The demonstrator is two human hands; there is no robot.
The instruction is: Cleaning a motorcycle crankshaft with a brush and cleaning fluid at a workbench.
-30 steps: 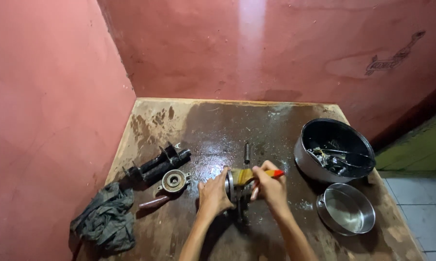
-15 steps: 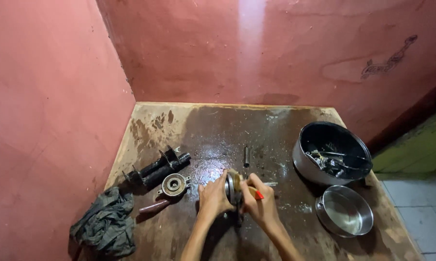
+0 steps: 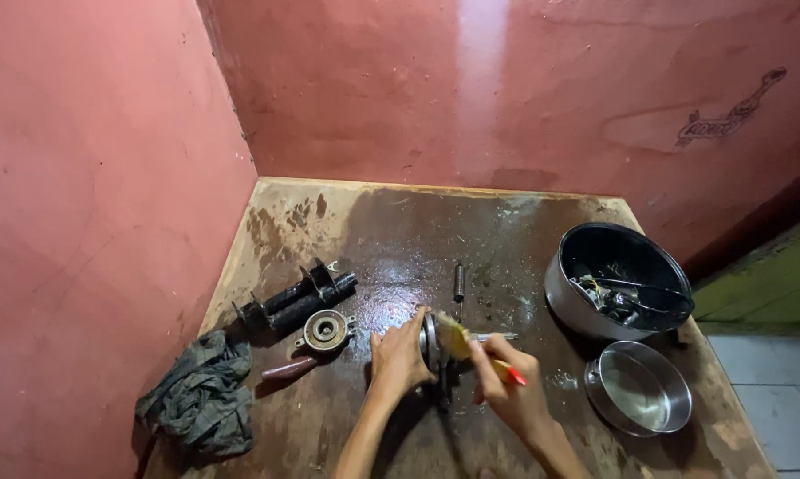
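Observation:
My left hand (image 3: 398, 357) grips a round metal machine part (image 3: 430, 341) that stands on edge on the wet brown table (image 3: 400, 231). My right hand (image 3: 511, 386) holds a small brush with a red handle (image 3: 481, 352). The brush's yellowish bristles lie against the part's right face. A thin metal rod (image 3: 496, 336) sticks out to the right from behind the brush.
A black cylindrical part (image 3: 298, 300), a round flanged fitting (image 3: 325, 330) and a reddish tool handle (image 3: 289, 367) lie left of my hands. A dark rag (image 3: 200, 395) sits at the left front corner. A short pin (image 3: 458, 281) lies ahead. A black pot of parts (image 3: 614, 277) and a steel bowl (image 3: 639, 388) stand right.
The brush in my right hand has shifted along the metal part, with the red handle tip dropping lower and to the right. My left hand has kept its hold on the part.

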